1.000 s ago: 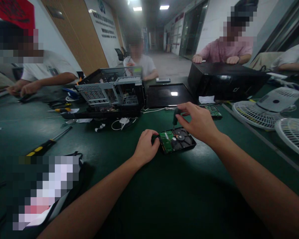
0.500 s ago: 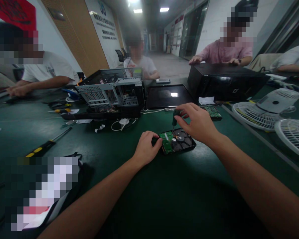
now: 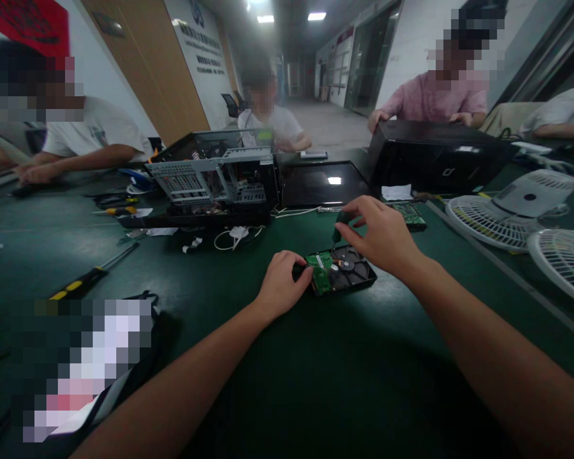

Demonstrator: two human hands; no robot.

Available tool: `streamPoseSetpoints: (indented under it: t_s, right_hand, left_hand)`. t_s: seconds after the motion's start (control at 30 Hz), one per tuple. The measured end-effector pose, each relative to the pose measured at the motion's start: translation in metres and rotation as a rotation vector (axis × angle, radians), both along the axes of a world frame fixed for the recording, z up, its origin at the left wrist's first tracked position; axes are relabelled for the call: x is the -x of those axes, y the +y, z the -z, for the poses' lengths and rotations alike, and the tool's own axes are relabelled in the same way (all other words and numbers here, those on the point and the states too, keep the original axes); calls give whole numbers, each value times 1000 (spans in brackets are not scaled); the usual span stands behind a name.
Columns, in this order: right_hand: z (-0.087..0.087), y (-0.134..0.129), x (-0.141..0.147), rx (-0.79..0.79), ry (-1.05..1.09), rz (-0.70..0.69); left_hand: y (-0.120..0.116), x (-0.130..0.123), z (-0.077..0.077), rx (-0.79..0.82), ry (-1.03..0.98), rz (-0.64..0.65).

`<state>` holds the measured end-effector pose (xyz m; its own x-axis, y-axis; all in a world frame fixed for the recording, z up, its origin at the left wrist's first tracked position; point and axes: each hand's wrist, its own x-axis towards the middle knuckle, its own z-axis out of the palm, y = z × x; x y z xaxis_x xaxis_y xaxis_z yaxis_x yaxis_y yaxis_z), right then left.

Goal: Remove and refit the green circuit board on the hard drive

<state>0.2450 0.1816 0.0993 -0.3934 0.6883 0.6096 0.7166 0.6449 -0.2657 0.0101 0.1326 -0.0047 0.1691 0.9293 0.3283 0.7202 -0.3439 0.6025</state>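
A hard drive (image 3: 350,271) lies on the green table with its green circuit board (image 3: 321,266) facing up. My left hand (image 3: 284,280) is closed on the drive's left end, thumb in front and fingers behind. Pinched in my right hand (image 3: 380,233) is a small screwdriver (image 3: 337,234) with a dark green handle. It stands nearly upright, and its tip meets the drive near the back edge, beside the circuit board. Whether the tip sits in a screw is too small to tell.
Behind are an opened computer case (image 3: 215,178), a black panel (image 3: 325,185) and another circuit board (image 3: 411,217). White fan parts (image 3: 521,204) stand at right. A larger screwdriver (image 3: 93,275) lies at left. Across the table, a person in pink (image 3: 440,95) holds a black case (image 3: 442,156).
My hands stay at the hard drive, the screwdriver leaning slightly differently. Across the table, the black case has shifted a little to the right under the person's hands.
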Motion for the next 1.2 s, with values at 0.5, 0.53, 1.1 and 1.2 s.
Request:
streamPoseSetpoints:
  t_s: [0.5,0.53,1.1,1.2]
  right_hand:
    - [0,0,2,11,48,-23]
    - [0,1,1,11,48,-21]
    - [1,-1,3,-9,68,-10]
    - [4,1,2,-17,66,34]
  left_hand:
    - [0,1,-1,31,-3,-7]
    - [0,1,-1,32,-3,-8]
    - [-2,1,-2,3,-2,8]
    - [-2,1,-3,8,-1,-2]
